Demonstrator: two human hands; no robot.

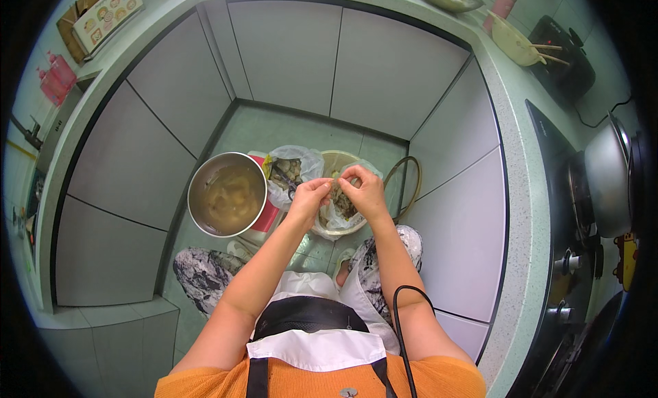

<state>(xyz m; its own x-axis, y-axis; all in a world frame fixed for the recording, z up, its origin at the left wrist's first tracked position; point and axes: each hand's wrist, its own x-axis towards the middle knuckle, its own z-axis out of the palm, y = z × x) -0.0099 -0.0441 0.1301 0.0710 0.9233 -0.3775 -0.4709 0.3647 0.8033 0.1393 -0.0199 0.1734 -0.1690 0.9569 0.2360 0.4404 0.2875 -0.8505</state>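
My left hand and my right hand meet in front of me, fingertips pinched close together. Whatever they pinch is too small to make out. Just below them stands a cream-coloured bin lined with a plastic bag, with dark scraps inside. Left of my hands, an open white plastic bag holds several greyish-brown lumps. A dark-handled tool, partly hidden, lies at that bag's edge. Farther left is a metal pot of cloudy water with pale yellowish pieces in it.
A pink and white stool or box sits under the pot and bag. Beside the bin, a brown hose loops against the grey cabinets. The counter curves around, with a stove and large pot on the right.
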